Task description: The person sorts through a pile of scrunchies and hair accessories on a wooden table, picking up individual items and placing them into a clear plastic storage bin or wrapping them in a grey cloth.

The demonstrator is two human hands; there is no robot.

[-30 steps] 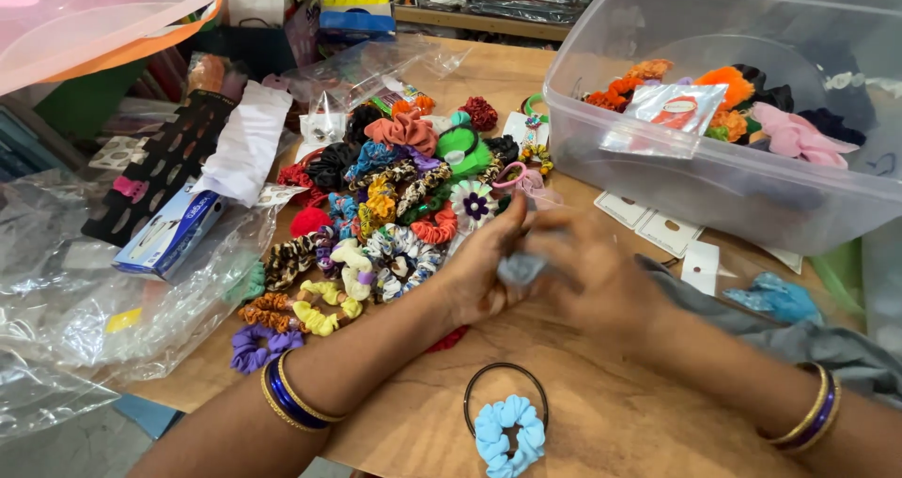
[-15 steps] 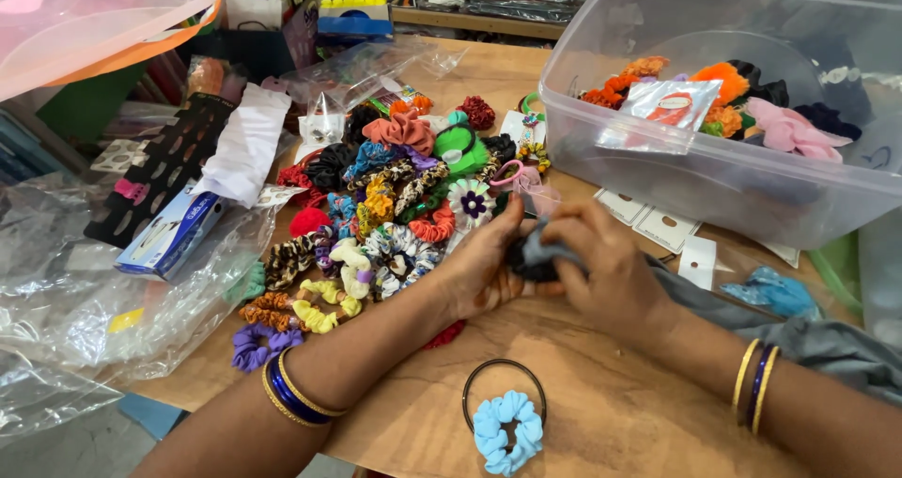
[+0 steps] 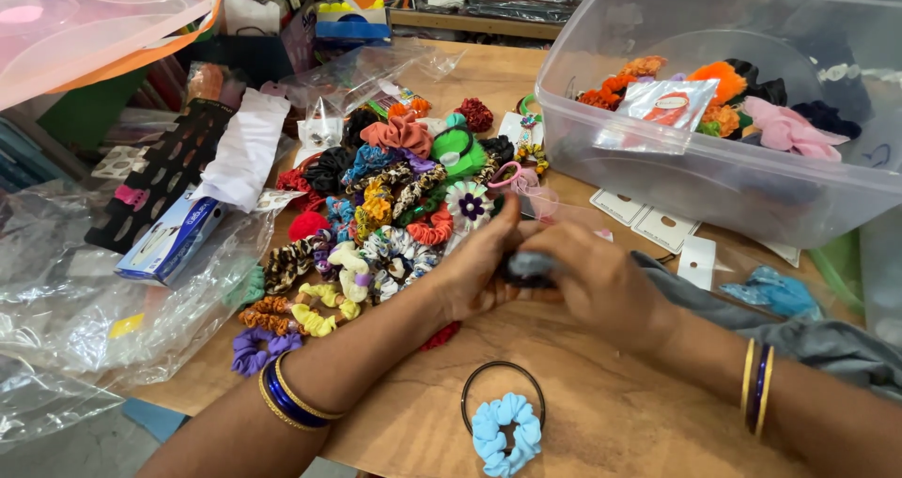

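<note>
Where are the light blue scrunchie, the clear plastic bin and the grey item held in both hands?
light blue scrunchie (image 3: pixel 505 429), head view, ruffled fabric.
clear plastic bin (image 3: pixel 695 173), head view, front wall.
grey item (image 3: pixel 532 266), head view, visible top.

A small dark grey-blue scrunchie (image 3: pixel 529 268), or so it seems, sits pinched between the left hand (image 3: pixel 479 269) and right hand (image 3: pixel 601 285), just above the wooden table (image 3: pixel 648 412); it is bunched up and mostly hidden by fingers, so its shape stays unclear

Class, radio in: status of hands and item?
Left hand, right hand together, gripping small dark scrunchie. Scrunchie pile just beyond. Light-blue scrunchie near.
</note>
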